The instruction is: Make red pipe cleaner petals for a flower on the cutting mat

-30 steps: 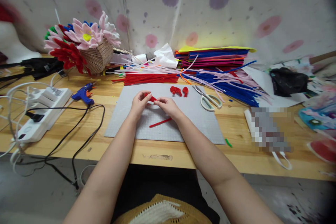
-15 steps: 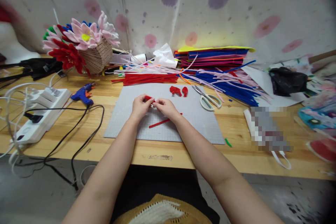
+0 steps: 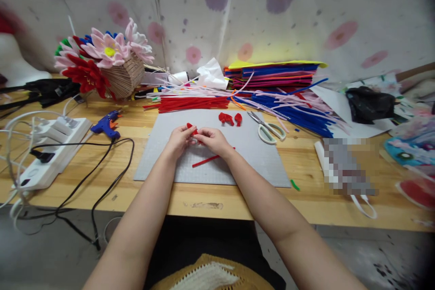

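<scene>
Over the grey cutting mat (image 3: 159, 163), my left hand (image 3: 180, 140) and my right hand (image 3: 214, 139) meet, fingertips pinched on a small red pipe cleaner piece (image 3: 190, 128). Part of that piece is hidden by my fingers. A straight red pipe cleaner (image 3: 205, 161) lies on the mat below my right hand, partly covered by the wrist. Farther back on the mat sit several small shaped red pieces (image 3: 226, 118). Scissors (image 3: 267, 128) with pale handles rest beside them, across the mat's right edge.
Behind the mat lie bundles of red pipe cleaners (image 3: 193, 103) and blue pipe cleaners (image 3: 299, 115). At left are a blue glue gun (image 3: 107, 124), a white power strip (image 3: 54, 152) with cords, and a woven vase (image 3: 125, 74) of fuzzy flowers. A black bag (image 3: 370, 104) lies at right.
More of the red piece now shows above my left fingers, and my right fingers have shifted slightly on it. The camera view has moved a little.
</scene>
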The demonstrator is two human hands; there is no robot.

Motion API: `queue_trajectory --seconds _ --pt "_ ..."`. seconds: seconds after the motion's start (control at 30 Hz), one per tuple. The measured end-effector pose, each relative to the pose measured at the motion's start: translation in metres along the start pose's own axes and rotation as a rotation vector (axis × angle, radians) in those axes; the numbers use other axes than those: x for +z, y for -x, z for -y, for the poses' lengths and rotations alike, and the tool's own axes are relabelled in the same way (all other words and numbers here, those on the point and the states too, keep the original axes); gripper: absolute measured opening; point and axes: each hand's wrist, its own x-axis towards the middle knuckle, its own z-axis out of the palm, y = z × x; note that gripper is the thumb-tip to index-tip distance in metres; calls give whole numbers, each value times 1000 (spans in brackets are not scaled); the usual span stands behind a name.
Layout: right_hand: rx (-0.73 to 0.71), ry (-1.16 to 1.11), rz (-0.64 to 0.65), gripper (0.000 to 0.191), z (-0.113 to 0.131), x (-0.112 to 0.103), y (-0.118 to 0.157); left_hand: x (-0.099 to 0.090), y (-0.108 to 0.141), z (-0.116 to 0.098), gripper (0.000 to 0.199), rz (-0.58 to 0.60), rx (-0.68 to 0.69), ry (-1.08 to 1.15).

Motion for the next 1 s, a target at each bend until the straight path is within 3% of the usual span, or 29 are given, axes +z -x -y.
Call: queue_trajectory --seconds 0.1,0.2,0.3,0.47,0.67,0.8,1.0 --pt "-148 79 -73 21 6 4 3 -3 0 -4 17 92 -198 143" --pt "-204 141 -94 20 9 5 4 -2 2 -5 14 125 -264 171" --pt "-191 168 -79 18 6 2 2 2 3 -3 16 109 -172 150" --pt "-147 181 -48 20 -2 -6 -4 3 2 -1 27 -43 84 48" --pt "-81 269 -10 25 -8 -9 -5 2 -1 3 26 -59 290 -239" --pt "-29 140 -19 21 -14 -7 -6 0 -5 9 26 -112 352 -401" --pt "155 -14 -62 13 -16 -5 -8 -3 -7 12 29 -91 372 -608"
